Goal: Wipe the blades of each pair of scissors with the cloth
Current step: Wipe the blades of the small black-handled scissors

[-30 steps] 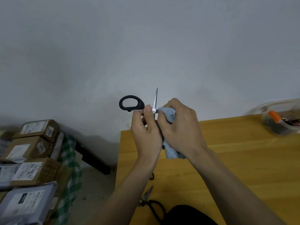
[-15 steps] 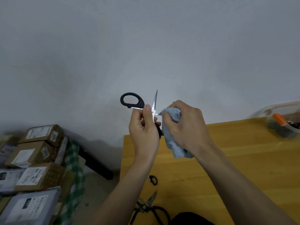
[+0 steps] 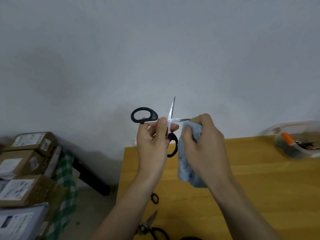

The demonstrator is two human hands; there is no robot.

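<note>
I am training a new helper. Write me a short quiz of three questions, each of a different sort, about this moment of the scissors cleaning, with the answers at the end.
1. True or false: the black-handled scissors held in the air have their blades spread apart.
2. Which hand grips the blue-grey cloth? A) left hand B) right hand C) neither
3. Fill in: a second pair of scissors lies on the ______ table, near the bottom edge of the picture.

Key
1. True: one blade points up, the other points sideways into the cloth.
2. B: the right hand grips the cloth, and the left hand holds the scissors near the pivot.
3. Wooden: the table is yellow-brown wood.
</note>
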